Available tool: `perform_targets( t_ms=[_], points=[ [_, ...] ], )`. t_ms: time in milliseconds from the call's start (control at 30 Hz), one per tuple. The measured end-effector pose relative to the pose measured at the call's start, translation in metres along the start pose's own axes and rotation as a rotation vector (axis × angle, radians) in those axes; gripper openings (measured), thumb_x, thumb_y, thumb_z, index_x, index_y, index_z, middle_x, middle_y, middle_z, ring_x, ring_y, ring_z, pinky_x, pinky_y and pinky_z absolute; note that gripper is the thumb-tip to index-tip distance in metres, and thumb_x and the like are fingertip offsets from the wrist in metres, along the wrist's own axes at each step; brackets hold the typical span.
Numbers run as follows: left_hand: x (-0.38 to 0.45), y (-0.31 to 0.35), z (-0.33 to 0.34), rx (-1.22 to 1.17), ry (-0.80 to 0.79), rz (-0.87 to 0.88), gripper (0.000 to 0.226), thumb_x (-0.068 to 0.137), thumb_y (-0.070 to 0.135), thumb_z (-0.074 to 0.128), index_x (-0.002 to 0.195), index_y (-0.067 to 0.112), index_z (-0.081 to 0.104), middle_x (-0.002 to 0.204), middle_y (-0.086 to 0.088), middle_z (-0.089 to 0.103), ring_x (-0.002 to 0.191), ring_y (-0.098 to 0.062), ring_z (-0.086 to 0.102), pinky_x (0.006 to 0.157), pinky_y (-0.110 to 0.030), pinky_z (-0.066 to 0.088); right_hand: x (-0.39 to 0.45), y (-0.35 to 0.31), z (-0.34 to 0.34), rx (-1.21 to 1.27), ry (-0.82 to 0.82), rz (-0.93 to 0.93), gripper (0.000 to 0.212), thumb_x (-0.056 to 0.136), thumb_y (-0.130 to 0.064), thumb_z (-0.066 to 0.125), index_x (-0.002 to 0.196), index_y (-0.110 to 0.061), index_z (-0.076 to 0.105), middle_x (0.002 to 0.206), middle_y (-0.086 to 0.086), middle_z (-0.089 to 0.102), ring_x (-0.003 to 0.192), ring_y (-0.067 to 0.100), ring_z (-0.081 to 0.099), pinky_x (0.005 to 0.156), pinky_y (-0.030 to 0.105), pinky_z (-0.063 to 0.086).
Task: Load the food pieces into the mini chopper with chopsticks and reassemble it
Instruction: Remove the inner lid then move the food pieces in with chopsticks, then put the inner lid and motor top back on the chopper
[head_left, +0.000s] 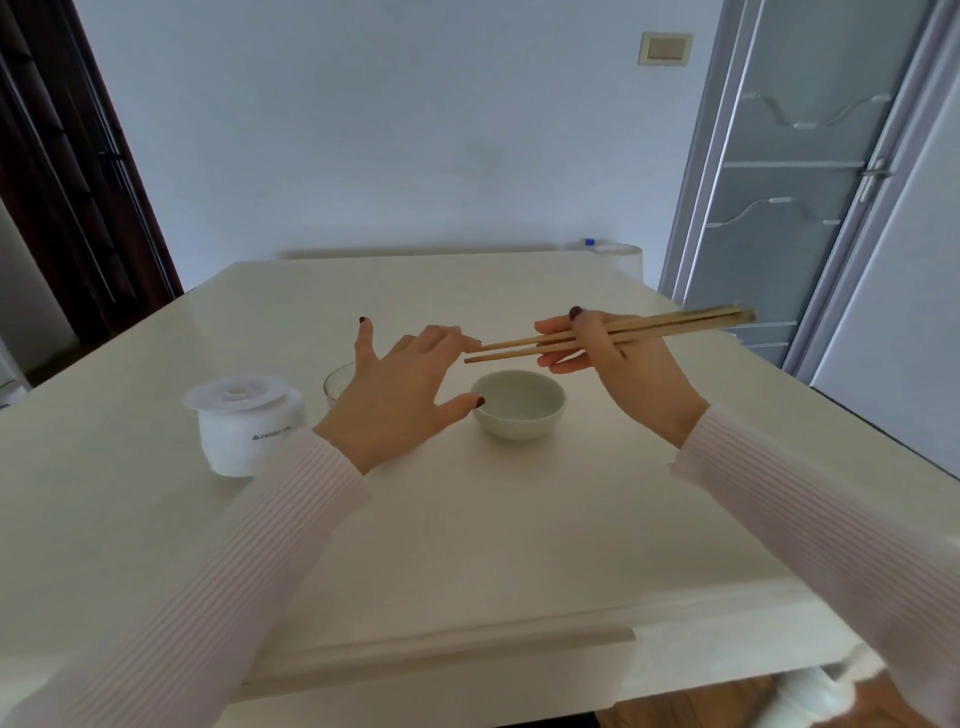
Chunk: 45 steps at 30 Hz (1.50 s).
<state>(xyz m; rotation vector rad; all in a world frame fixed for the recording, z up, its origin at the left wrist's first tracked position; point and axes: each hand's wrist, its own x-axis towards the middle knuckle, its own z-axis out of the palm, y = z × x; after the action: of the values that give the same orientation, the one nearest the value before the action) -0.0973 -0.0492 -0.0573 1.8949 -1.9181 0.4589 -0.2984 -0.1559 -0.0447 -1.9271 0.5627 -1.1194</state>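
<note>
- Near edge of the table (467, 545) is bare; both sleeves come in from the near corners. I read that as working room kept clear in front of me.
- White bowl (518, 404) sits mid-table, just right of my left thumb. Inside looks empty from here; I see no food pieces in it, though the glare could hide pale ones.
- Left hand (400, 395) hovers over the table, fingers fanned wide, gripping nothing. Index tip meets the chopstick tips; thumb tip is at or just beside the bowl rim, contact unclear. My guess: it's squaring the tips up.
- Right hand (618, 358) is closed around the chopsticks (613, 330) in an eating grip, sticks near level above the bowl, tips pointing left, butts off to the right.
- White motor unit (244, 431) stands on the left, apart from the rest, with a flat translucent lid (236, 397) resting on top. Parked aside, I assume, so the cup stays open for loading.
- Glass chopper cup (338, 387) is just beyond my left hand, mostly hidden by it. Contents can't be made out.
- Far right: a frosted door (800, 182).
</note>
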Motion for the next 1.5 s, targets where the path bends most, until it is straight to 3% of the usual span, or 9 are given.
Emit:
perform_targets(
  t_ms=[133,333,467,633,933,1200,1367,1500],
  points=[
    [0.007,0.013,0.013,-0.021,-0.023,0.04,0.046,0.086,0.047,0.051,0.129,0.031,0.043,0.142,0.005,0.042,0.122,-0.017,0.047,0.108,-0.065,-0.002,-0.007,0.007,-0.006,-0.252,-0.063,-0.079,0.028,0.095,-0.023,0.046,0.099,-0.011,0.071,0.093,0.008,0.071,0.084,0.019,0.069,0.08,0.036,0.056],
    [0.01,0.018,0.024,-0.024,-0.045,0.04,0.044,0.086,0.045,0.052,0.127,0.031,0.045,0.141,0.007,0.043,0.116,-0.016,0.051,0.108,-0.063,-0.001,-0.012,0.02,-0.004,-0.758,-0.287,-0.328,0.032,0.099,-0.024,0.038,0.118,-0.011,0.061,0.105,0.007,0.061,0.081,0.022,0.061,0.075,0.025,0.045],
    [0.01,0.016,0.024,-0.023,-0.048,0.033,0.043,0.086,0.044,0.051,0.127,0.031,0.045,0.141,0.007,0.042,0.117,-0.016,0.051,0.108,-0.062,-0.002,-0.011,0.028,0.001,-0.926,-0.372,-0.353,0.036,0.1,-0.025,0.035,0.124,-0.008,0.057,0.115,0.009,0.057,0.081,0.026,0.061,0.074,0.035,0.049],
    [0.01,0.016,0.023,-0.022,-0.038,0.031,0.042,0.087,0.043,0.051,0.127,0.032,0.045,0.141,0.007,0.042,0.118,-0.015,0.051,0.109,-0.061,-0.002,-0.009,0.032,0.002,-0.957,-0.418,-0.34,0.042,0.099,-0.032,0.035,0.129,-0.007,0.052,0.121,0.009,0.055,0.085,0.026,0.061,0.075,0.035,0.05],
    [0.009,0.014,0.024,-0.012,-0.04,0.02,0.042,0.088,0.045,0.048,0.128,0.032,0.044,0.142,0.007,0.042,0.119,-0.015,0.049,0.109,-0.061,-0.003,-0.008,0.043,0.009,-1.079,-0.484,-0.306,0.072,0.089,-0.056,0.042,0.144,-0.011,0.032,0.151,0.002,0.033,0.115,0.024,0.056,0.09,0.034,0.048],
    [0.003,0.006,0.019,-0.018,-0.013,0.0,0.045,0.087,0.046,0.049,0.13,0.032,0.043,0.14,0.007,0.044,0.121,-0.016,0.048,0.109,-0.063,-0.001,-0.004,0.036,-0.001,-1.119,-0.546,-0.226,0.082,0.084,-0.036,0.059,0.15,-0.019,0.013,0.158,-0.006,0.018,0.123,0.019,0.051,0.084,0.027,0.047],
    [-0.004,-0.004,0.011,-0.041,-0.004,-0.035,0.045,0.087,0.046,0.05,0.13,0.033,0.043,0.139,0.008,0.044,0.121,-0.016,0.048,0.109,-0.061,-0.003,0.0,0.021,-0.009,-1.106,-0.557,-0.171,0.079,0.084,-0.018,0.051,0.15,-0.023,0.009,0.158,-0.011,0.015,0.111,0.015,0.057,0.072,0.021,0.044],
    [-0.01,-0.016,0.001,-0.069,0.01,-0.07,0.046,0.086,0.048,0.05,0.13,0.034,0.042,0.138,0.009,0.046,0.122,-0.016,0.046,0.11,-0.059,-0.003,0.006,0.002,-0.002,-1.075,-0.514,-0.233,0.061,0.092,-0.018,0.039,0.149,-0.019,0.018,0.157,-0.006,0.023,0.112,0.018,0.057,0.082,0.021,0.041]
  ],
)
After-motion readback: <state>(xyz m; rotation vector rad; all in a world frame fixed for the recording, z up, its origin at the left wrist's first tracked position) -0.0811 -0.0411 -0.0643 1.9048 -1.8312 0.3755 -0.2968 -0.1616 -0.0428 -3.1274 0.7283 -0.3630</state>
